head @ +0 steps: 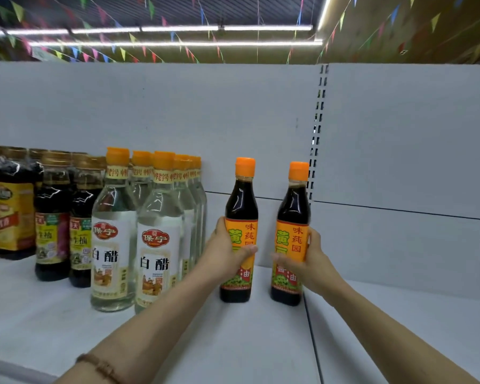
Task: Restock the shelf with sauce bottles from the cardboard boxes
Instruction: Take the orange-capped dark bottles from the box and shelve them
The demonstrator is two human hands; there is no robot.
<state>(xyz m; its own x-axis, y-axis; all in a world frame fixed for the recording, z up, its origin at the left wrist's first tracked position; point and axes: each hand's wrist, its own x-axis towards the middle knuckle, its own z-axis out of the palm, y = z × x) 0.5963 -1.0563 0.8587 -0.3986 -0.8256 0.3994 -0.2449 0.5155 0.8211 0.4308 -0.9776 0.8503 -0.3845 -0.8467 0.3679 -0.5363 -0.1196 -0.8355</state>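
Two dark bottles held upright on the shelf

The left hand (pixel 225 252) has its fingers clamped on a dark, orange-capped sauce bottle with an orange label (pixel 240 217). The right hand (pixel 311 259) clamps a matching second bottle (pixel 293 217). Both stand on the white shelf (pixel 261 342), right of clear white-vinegar bottles (pixel 161 234).

Two dark bottles (pixel 240 206) (pixel 292 209) are showing orange caps and orange labels with red and green characters, a green-and-red band printed low. The clear vinegar bottles (pixel 111 234) are wearing orange caps and white labels with black characters and a red emblem. The soy bottles (pixel 52 217) are showing gold caps. The shelf (pixel 233 342) is looking pale grey-white. Multicoloured pennants (pixel 117 51) are hanging overhead.
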